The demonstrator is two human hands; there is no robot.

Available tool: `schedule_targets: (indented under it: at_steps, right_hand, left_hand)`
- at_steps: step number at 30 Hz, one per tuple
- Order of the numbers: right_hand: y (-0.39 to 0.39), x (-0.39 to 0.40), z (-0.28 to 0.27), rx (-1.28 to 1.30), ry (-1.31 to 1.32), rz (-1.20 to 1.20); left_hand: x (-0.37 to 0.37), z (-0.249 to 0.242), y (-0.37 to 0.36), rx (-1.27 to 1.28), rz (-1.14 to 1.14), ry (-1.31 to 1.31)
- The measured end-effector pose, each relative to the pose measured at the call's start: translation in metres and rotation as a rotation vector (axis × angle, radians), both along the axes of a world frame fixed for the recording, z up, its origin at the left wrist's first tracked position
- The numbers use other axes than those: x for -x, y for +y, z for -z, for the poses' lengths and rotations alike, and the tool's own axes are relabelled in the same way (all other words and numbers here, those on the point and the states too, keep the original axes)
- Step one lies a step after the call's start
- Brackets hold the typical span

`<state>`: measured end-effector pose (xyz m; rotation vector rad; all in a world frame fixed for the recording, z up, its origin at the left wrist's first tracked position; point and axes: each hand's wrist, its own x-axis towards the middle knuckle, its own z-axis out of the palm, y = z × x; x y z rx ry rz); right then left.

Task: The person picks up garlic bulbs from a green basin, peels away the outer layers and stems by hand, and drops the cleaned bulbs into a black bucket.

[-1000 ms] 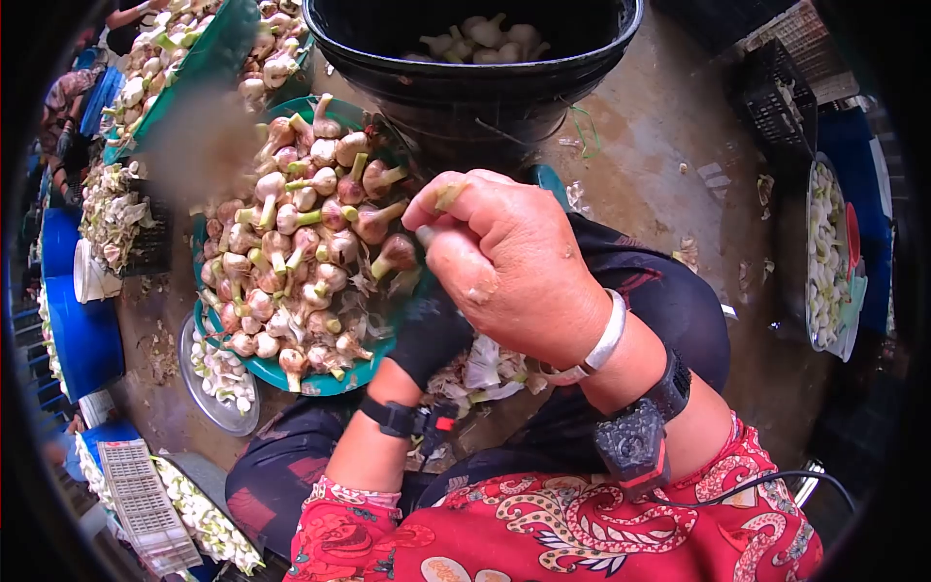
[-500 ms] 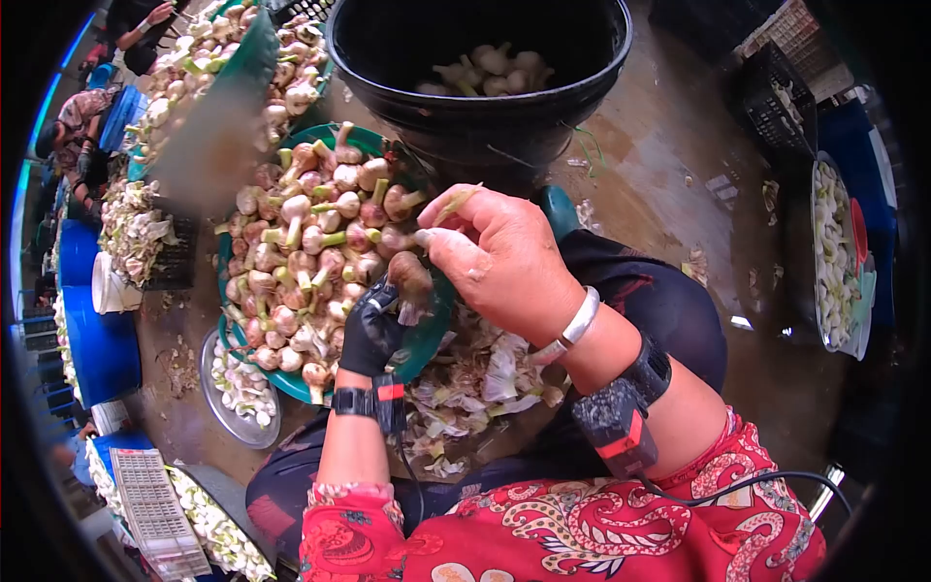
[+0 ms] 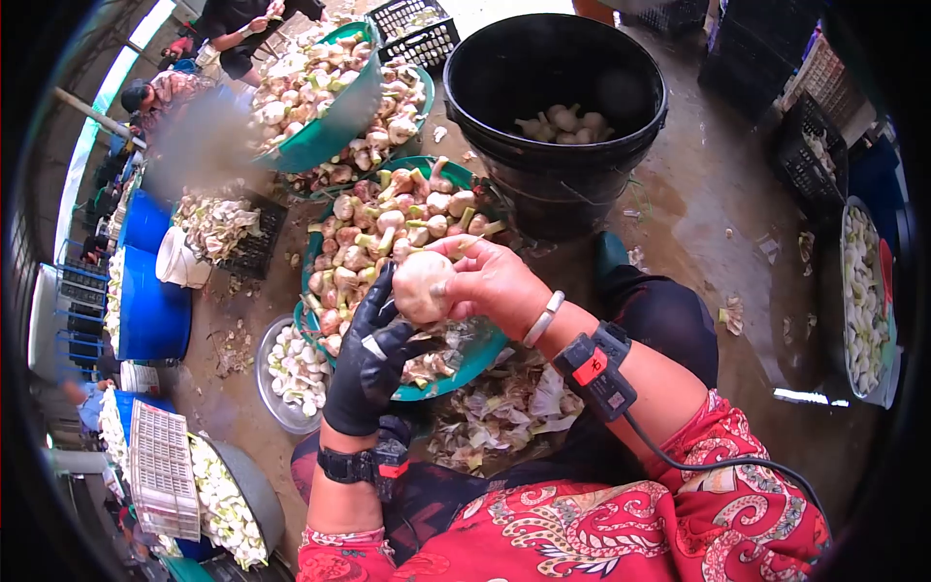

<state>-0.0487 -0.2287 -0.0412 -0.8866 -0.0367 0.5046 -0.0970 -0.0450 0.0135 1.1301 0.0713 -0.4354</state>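
Garlic bulb (image 3: 421,284) sits between our two hands, above the near edge of the green basin (image 3: 475,355). Our gloved left hand (image 3: 370,361) cups it from below with fingers curled around it, while our bare right hand (image 3: 490,281) pinches its top. We judge a slack grip could drop it among the peels (image 3: 495,412) at our knees. Beyond, unpeeled bulbs (image 3: 388,228) heap the basin, so a knock might spill some. Farther off stands the black bucket (image 3: 558,184) holding a few peeled bulbs.

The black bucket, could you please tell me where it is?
In the head view the black bucket stands top centre, just beyond the green basin of garlic, ahead of both hands.
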Motion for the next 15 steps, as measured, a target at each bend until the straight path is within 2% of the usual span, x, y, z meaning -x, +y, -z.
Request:
schedule_targets:
  at_steps: [2, 4, 8, 9, 10, 13, 14, 15]
  right_hand:
    - [0.016, 0.004, 0.002, 0.069, -0.110, 0.062]
    - [0.024, 0.007, -0.004, 0.350, -0.248, 0.103]
    - [0.024, 0.003, -0.012, 0.209, -0.093, 0.111]
    - [0.027, 0.000, -0.008, 0.199, -0.219, 0.167]
    - [0.028, 0.000, -0.006, 0.211, -0.219, 0.165]
    - [0.034, 0.000, -0.002, 0.525, -0.403, 0.310]
    - [0.034, 0.001, -0.003, 0.529, -0.401, 0.311]
    - [0.033, 0.002, -0.007, 0.684, -0.548, 0.362]
  left_hand:
    - [0.003, 0.001, -0.003, -0.222, 0.014, -0.184]
    - [-0.001, 0.018, 0.001, -0.314, -0.062, -0.258]
    - [-0.004, 0.030, 0.011, -0.103, -0.156, -0.166]
    - [-0.005, 0.031, 0.012, -0.083, -0.162, -0.157]
    - [-0.005, 0.029, 0.011, -0.062, -0.168, -0.150]
    - [-0.007, 0.030, 0.011, -0.092, -0.167, -0.135]
    - [-0.008, 0.032, 0.012, -0.127, -0.162, -0.126]
    - [-0.006, 0.029, 0.010, -0.098, -0.173, -0.097]
